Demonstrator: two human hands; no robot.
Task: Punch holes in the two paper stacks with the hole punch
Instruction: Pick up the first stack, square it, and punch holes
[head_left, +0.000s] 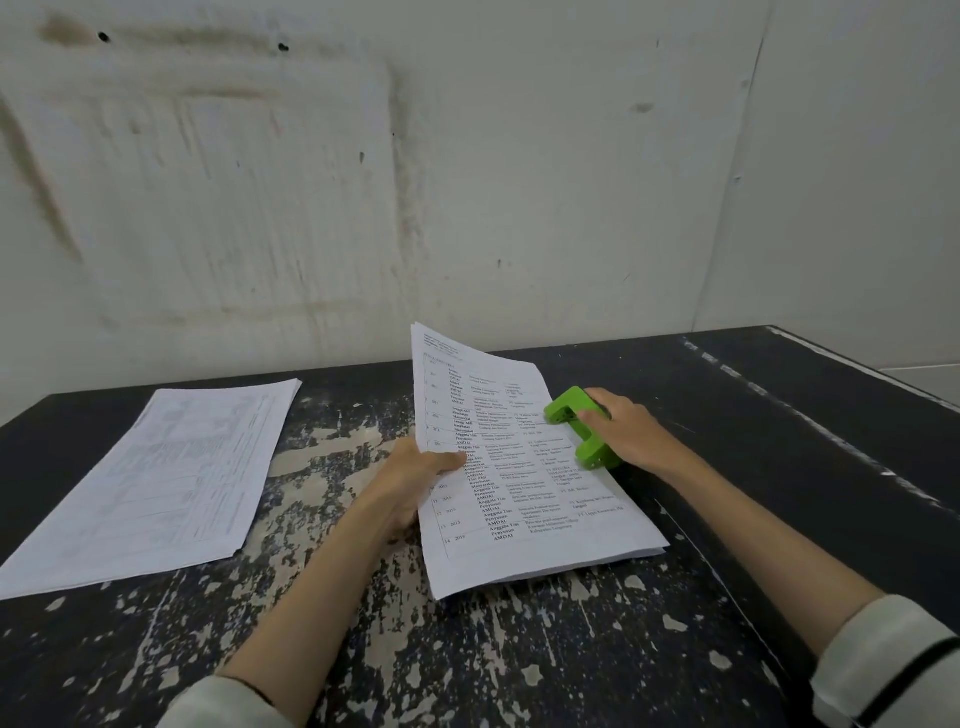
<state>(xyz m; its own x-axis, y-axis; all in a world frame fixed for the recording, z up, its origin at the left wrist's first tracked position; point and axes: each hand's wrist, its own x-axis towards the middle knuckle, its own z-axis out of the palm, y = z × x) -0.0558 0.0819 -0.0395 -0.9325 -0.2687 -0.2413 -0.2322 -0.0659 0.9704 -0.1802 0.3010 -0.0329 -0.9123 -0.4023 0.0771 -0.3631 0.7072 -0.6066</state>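
with the printed stack (519, 467) pinched by the left hand (415, 475) and its right edge against the green hole punch (579, 428) gripped by the right hand (626, 431), sheets could be fanned and holes misaligned.

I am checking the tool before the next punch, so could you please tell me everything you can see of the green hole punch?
The green hole punch looks like glossy painted metal or plastic, with a wide arched lever whose two ends drop to punch heads. It sits on the dark worn table, against the right edge of the printed paper stack that the left hand lifts. The right hand rests over it, thumb on the lever. Whether the paper is in the slot cannot be told.
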